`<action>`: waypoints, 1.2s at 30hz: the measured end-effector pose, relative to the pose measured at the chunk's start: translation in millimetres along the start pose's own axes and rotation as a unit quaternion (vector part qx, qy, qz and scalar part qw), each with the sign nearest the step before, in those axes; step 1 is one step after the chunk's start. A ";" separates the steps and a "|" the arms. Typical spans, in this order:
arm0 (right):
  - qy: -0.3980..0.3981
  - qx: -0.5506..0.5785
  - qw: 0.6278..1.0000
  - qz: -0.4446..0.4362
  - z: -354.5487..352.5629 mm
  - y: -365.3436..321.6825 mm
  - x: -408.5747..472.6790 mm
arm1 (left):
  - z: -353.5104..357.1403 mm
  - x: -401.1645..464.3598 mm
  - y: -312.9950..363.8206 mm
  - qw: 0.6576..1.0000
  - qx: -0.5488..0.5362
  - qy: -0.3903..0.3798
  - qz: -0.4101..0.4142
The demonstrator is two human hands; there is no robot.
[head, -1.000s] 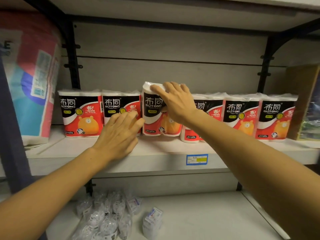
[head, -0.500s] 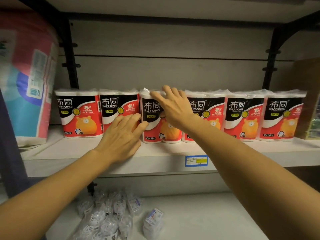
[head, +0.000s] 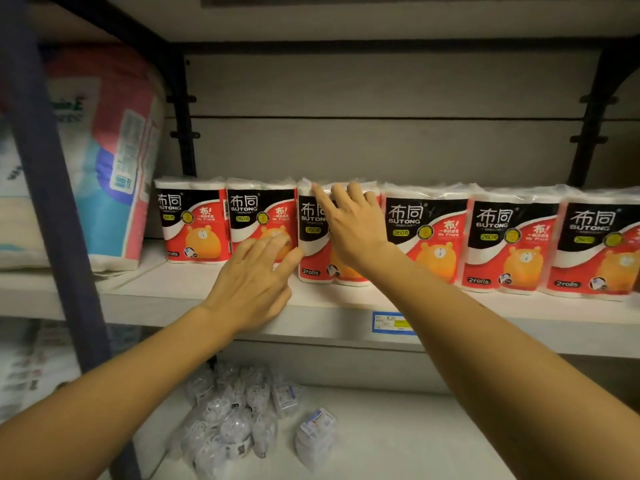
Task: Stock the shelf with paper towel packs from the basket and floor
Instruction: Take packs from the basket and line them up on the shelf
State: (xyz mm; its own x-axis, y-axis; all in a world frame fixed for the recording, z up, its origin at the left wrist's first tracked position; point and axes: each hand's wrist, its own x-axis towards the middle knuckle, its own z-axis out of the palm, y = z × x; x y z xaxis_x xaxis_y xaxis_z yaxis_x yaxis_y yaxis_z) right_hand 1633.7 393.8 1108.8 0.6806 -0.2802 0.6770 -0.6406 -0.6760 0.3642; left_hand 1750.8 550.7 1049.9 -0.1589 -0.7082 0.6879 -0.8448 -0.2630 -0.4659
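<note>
Six paper towel packs are lined up upright on the shelf [head: 339, 306] across the middle of the frame. The third pack from the left [head: 317, 251] is covered by the right hand [head: 353, 226], fingers straight and spread flat against its front and top edge, nothing clenched. The left hand [head: 252, 285] is laid lower, fingers extended, tips touching the second pack [head: 261, 220] and the third pack's left edge. A large pink bale [head: 114, 150] is seen at upper left.
</note>
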 end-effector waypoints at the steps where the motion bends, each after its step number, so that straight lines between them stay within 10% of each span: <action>1: -0.008 0.023 1.000 0.000 -0.5 0.1 -5.4 | -4.8 -1.9 2.0 1.000 0.005 0.000 -0.003; 5: -0.021 0.129 0.991 0.007 -2.7 6.5 -35.5 | -18.7 -16.3 12.2 0.999 0.027 -0.020 -0.004; 13: 0.224 0.210 0.952 -0.001 -7.2 -3.6 -86.9 | -28.1 -38.2 27.1 0.999 0.002 0.009 0.032; 20: 0.198 0.214 0.957 -0.008 -15.9 -74.7 -97.9 | -24.3 -92.1 1.7 0.993 -0.062 0.071 0.075; 36: 0.063 0.358 0.931 0.015 15.8 -338.5 -114.9 | 11.9 -320.8 -100.2 0.970 -0.214 0.012 -0.115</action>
State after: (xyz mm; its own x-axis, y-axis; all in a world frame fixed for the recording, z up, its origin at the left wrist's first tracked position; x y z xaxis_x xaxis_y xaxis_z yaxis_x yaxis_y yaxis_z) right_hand 1778.0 644.1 897.6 0.5902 -0.2548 0.7660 -0.2268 -0.9630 -0.1456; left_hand 1892.5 796.5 869.3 0.0520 -0.6465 0.7611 -0.9931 -0.1133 -0.0285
